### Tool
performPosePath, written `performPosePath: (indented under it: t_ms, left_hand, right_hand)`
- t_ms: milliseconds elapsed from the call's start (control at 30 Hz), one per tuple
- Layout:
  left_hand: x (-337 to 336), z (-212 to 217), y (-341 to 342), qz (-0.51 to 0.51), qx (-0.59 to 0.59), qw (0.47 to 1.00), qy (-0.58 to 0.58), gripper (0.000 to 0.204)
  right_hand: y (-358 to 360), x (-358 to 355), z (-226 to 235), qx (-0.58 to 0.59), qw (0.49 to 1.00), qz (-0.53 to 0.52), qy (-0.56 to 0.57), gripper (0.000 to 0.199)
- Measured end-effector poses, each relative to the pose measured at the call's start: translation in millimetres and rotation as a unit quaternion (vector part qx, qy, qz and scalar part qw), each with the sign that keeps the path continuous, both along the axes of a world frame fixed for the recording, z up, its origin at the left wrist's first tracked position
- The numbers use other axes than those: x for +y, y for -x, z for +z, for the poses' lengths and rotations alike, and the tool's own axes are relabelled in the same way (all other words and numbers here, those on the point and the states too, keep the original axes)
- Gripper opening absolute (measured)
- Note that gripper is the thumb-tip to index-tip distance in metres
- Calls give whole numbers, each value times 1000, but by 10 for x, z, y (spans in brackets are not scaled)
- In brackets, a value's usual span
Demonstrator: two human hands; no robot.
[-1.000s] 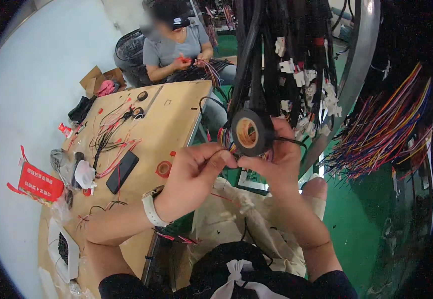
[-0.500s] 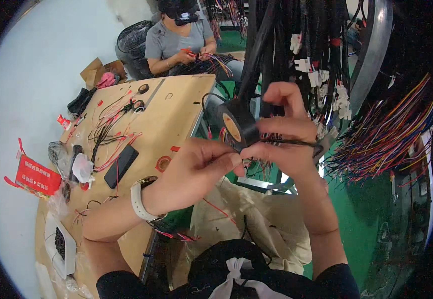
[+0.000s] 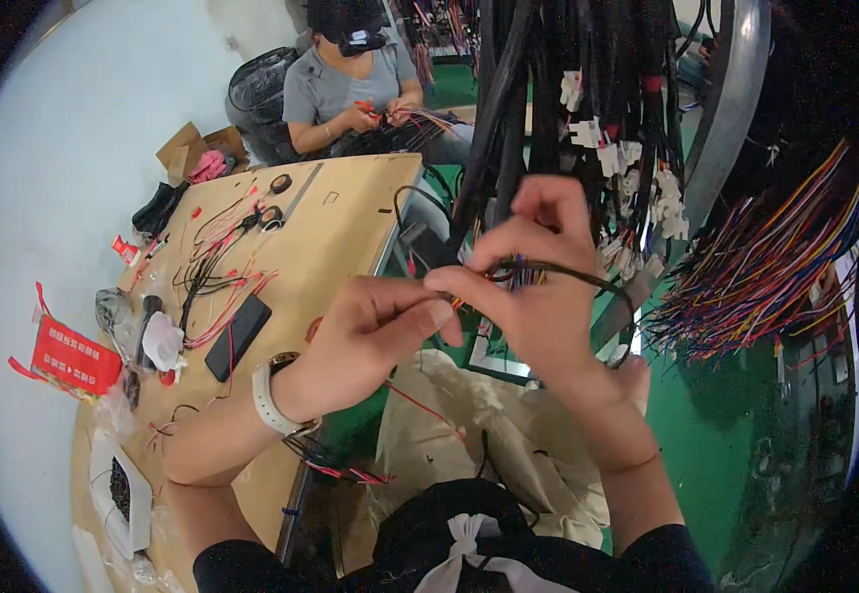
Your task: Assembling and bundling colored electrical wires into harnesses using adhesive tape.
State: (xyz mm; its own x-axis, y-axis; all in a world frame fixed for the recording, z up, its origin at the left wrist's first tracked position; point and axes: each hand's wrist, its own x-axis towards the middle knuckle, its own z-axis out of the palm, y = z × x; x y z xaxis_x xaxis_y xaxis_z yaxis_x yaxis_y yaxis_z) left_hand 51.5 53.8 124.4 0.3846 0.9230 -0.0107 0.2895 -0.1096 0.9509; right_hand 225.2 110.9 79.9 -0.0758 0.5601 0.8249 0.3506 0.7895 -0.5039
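Note:
In front of me, my left hand (image 3: pixel 385 331) pinches a thin wire bundle between thumb and fingertips. Orange and red strands (image 3: pixel 459 304) show at the pinch. My right hand (image 3: pixel 538 287) is closed right beside it, its thumb tip almost meeting the left fingers. At those fingertips is a roll of black tape (image 3: pixel 427 245), blurred and partly covered by the hand. A black wire bundle (image 3: pixel 597 282) runs across the right palm and loops down by the wrist. The left wrist wears a white-strapped watch (image 3: pixel 269 395).
A wooden table (image 3: pixel 350 212) on the left holds a black phone (image 3: pixel 238 338), tape rolls (image 3: pixel 281 184), red-and-black wires and a white tray (image 3: pixel 118 494). Thick black harnesses (image 3: pixel 548 109) with white connectors hang ahead; a colourful wire bundle (image 3: pixel 775 267) hangs right. Across the table sits a co-worker (image 3: pixel 350 94).
The tape roll has turned from its label face and moved left and slightly lower. My right hand has shifted left over the wires, while my left hand stays nearly in place.

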Motion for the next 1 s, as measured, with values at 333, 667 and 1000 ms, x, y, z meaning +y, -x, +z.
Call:
performPosePath:
  t_ms: [333,667,1000]
  left_hand:
    - [-45,-42,6,0,-144,977,157,32]
    - [-233,41,-85,25,-289,921,260,28]
    - [-197,-36,9,90,-241,954,152,30]
  right_hand:
    - [9,-626,-1164,143,967,206,41,47]
    - [107,369,-222,204,721,626,216,73]
    - [-217,62,-230,67,778,514,355,69]
